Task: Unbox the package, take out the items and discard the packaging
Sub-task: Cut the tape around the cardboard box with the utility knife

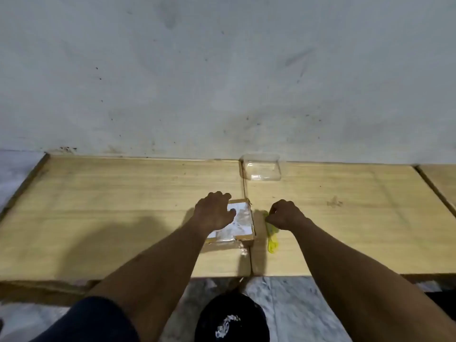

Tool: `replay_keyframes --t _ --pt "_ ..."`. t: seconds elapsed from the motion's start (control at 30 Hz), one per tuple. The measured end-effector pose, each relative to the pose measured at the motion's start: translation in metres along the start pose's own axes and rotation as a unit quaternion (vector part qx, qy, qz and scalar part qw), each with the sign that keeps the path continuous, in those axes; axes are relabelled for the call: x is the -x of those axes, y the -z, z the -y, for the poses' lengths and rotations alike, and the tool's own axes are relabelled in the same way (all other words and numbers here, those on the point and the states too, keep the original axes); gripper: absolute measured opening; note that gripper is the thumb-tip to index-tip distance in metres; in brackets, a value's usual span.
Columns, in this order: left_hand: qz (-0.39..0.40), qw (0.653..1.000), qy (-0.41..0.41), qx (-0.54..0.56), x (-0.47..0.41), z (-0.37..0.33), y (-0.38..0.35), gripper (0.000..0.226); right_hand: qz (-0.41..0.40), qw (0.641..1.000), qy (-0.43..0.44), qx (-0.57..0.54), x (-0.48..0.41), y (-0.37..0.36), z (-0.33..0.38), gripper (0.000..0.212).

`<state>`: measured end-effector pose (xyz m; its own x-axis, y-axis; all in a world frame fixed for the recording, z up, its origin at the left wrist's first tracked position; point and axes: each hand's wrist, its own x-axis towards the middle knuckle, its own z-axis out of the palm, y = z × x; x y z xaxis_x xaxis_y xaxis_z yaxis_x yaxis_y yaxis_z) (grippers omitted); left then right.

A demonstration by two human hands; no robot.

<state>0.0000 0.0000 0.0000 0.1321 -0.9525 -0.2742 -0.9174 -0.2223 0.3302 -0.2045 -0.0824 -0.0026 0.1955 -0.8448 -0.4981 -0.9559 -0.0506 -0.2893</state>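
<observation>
black bin point(230, 317) below taped box point(237, 224)

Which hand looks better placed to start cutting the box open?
Probably the right hand: it grips the yellow cutter beside the taped cardboard box, while the left hand rests on top, steadying it.

A pale wooden worktop point(123, 206) of two boards meets at a seam running front to back. A taped cardboard box point(240, 225) with a white label lies just left of that seam. Just right of the seam lies a yellow tool point(272, 239). Behind the box, against the wall, a clear plastic container point(262, 167) straddles the seam.
</observation>
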Motion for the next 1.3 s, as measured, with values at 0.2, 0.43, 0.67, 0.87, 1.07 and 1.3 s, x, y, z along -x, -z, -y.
replay_keyframes --t 0.2,0.43,0.67,0.87,1.07,1.3 --pt "-0.054 0.996 -0.007 -0.071 0.001 0.006 -0.032 0.049 0.017 0.998 -0.055 -0.007 -0.005 -0.043 -0.017 0.042" --pt "-0.102 0.994 0.002 -0.033 0.015 -0.001 -0.057 0.058 -0.019 0.997 -0.073 -0.016 -0.012 -0.058 -0.025 0.054" --pt "-0.08 0.995 0.011 -0.058 0.015 0.003 -0.075 0.075 0.007 0.994 -0.062 -0.085 -0.029 -0.051 -0.024 0.038" --pt "-0.094 0.994 0.006 -0.064 -0.028 0.028 -0.055 0.071 -0.035 0.99 0.039 -0.13 -0.057 -0.036 -0.009 0.011" --pt "-0.091 0.994 0.022 -0.062 -0.081 0.054 -0.029 0.063 -0.105 0.968 0.098 -0.206 -0.066 -0.022 0.025 0.032" --pt "-0.102 0.993 0.006 -0.065 -0.1 0.068 -0.021 0.063 -0.081 0.937 0.144 -0.307 -0.063 -0.007 0.058 0.014"
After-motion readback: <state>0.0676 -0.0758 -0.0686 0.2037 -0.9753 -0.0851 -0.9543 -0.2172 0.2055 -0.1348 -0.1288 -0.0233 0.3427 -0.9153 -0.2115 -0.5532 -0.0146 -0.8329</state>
